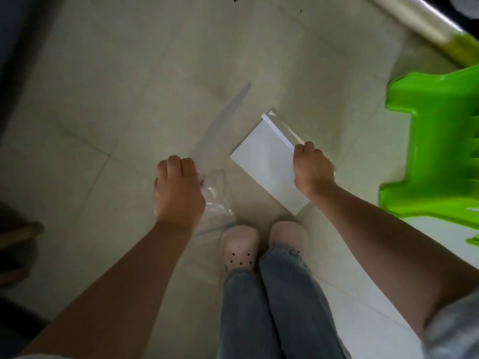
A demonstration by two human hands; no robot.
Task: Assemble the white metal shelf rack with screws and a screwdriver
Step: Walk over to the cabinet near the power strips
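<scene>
A flat white metal shelf panel (267, 161) hangs over the tiled floor just ahead of my feet, still inside a clear plastic sleeve. My right hand (312, 168) grips the panel's right edge with curled fingers. My left hand (177, 189) grips a clear plastic bag (216, 200), which trails down toward my left shoe. A faint strip of clear plastic (228, 110) stretches up and away from the left hand. No screws or screwdriver can be made out.
A bright green plastic stool (435, 141) stands close on the right. A pale rolled tube (414, 19) lies at the top right along a dark edge. My pink shoes (241, 244) and jeans fill the lower middle. A dark object sits at the left edge.
</scene>
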